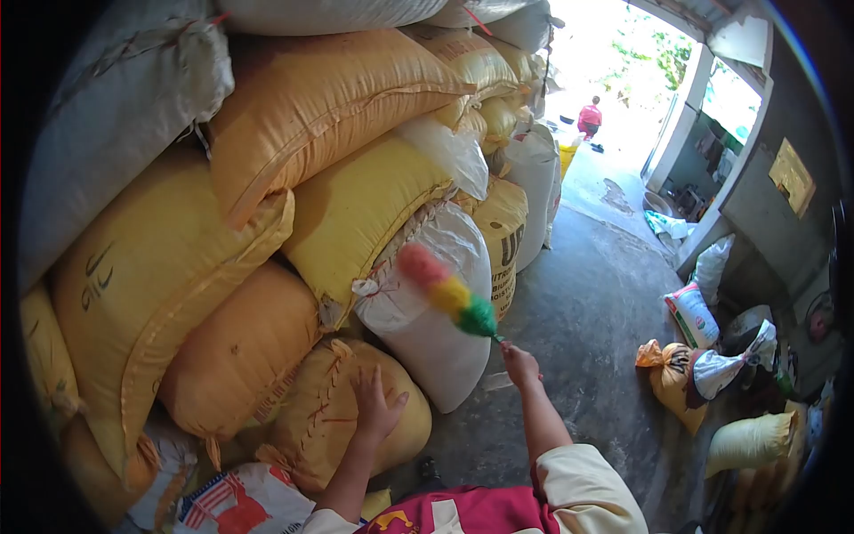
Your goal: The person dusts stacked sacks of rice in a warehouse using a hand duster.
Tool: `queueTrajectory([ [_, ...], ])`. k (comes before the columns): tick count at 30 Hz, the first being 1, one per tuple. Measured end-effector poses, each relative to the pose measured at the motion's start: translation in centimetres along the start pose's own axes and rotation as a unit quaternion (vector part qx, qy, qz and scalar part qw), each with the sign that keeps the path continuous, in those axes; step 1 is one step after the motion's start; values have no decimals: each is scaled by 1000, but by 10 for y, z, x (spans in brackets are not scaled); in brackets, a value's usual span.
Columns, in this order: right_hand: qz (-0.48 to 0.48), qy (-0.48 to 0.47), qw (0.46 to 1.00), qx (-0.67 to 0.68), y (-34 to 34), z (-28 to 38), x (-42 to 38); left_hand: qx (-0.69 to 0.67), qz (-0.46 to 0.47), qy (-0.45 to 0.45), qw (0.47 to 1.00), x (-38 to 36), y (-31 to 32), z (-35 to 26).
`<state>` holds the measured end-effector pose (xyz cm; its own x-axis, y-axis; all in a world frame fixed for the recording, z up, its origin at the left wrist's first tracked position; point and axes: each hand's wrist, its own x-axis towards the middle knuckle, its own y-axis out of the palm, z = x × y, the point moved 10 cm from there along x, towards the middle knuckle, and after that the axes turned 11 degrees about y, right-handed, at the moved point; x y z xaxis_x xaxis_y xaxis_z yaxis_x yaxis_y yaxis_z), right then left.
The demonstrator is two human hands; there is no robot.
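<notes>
I have the right hand point(521, 365) closed around the thin dark handle point(500, 339) of a fluffy duster point(454, 295) banded in red, yellow and green. The green band sits nearest the fist and the red tip points up and to the left, blurred. From my view the duster overlaps a bulging white woven sack point(449, 356) on the near side of the stack; I can't tell whether the two touch.

My left hand point(378, 409) is open, fingers spread and holding nothing, over a plump tan-orange sack point(311, 409) with dark cross-stitching. I can't tell whether the palm presses on it.

To the left, a yellow woven sack point(356, 200) lies above the white one, with a long orange sack point(329, 98) higher up. Near the bottom left is a white sack printed with a red-and-blue flag design point(236, 507).

On the right, beyond the grey concrete floor point(569, 303), I see a small orange sack with a tied neck point(680, 392) and a pale yellow sack point(750, 440). A person in a red top point(590, 116) is at the far, bright opening.
</notes>
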<state>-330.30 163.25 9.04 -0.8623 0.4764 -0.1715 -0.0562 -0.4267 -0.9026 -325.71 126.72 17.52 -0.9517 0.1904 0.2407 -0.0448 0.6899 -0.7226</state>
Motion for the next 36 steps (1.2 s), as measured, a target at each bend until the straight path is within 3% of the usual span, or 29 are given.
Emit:
queueTrajectory([
  [2,9,131,988,77,-13,-29,13,25,9,45,999,25,-3,-20],
  [3,8,137,988,77,-10,-38,19,22,14,49,998,39,1,-23],
  [5,-149,166,954,203,-24,-68,35,48,-33,131,990,73,1,-41],
  [7,-137,178,959,172,-25,-73,41,34,-61,213,975,112,5,-67],
  [9,-72,96,976,180,-48,-15,11,36,-55,243,968,155,14,-75],
  [10,-80,-3,977,200,-41,2,5,109,-63,273,954,177,20,-80],
  [11,-76,1,977,197,-37,9,0,182,-69,302,933,192,29,-83],
  [13,-32,-86,987,130,-30,42,-14,171,-56,260,949,224,42,-54],
  [14,-29,-84,988,129,-27,38,-10,163,-50,220,960,237,46,-38],
  [15,-12,-52,992,115,-18,28,-3,164,-48,219,961,241,54,-33],
  [17,5,-22,995,99,0,5,15,292,-139,200,925,237,55,-30],
  [19,-51,66,989,124,21,-59,43,296,-130,196,926,240,54,-30],
  [20,-43,65,990,118,36,-78,59,294,-121,195,928,240,54,-31],
  [22,95,247,925,273,83,-139,83,301,-113,193,927,240,55,-31],
  [23,102,242,927,267,80,-145,93,304,-114,183,928,240,56,-32],
  [25,163,410,786,432,107,-172,77,314,-103,178,927,234,53,-35],
  [26,115,329,829,438,78,-150,85,314,-97,170,929,236,54,-34],
  [27,124,323,832,434,74,-136,85,319,-100,161,929,238,53,-33],
  [28,116,237,845,466,64,-111,93,320,-97,161,928,240,54,-33],
  [29,109,152,850,493,57,-89,97,320,-92,160,929,239,56,-33],
  [31,191,48,820,538,74,-54,93,329,-88,145,929,241,56,-34],
  [33,271,67,830,483,124,-52,80,340,-74,121,930,235,63,-31],
  [34,272,140,853,423,138,-70,74,337,-75,124,930,240,60,-33],
  [35,277,138,852,423,140,-73,76,334,-80,130,930,243,58,-34],
  [36,355,268,792,417,167,-97,63,342,-78,128,928,243,60,-34],
])
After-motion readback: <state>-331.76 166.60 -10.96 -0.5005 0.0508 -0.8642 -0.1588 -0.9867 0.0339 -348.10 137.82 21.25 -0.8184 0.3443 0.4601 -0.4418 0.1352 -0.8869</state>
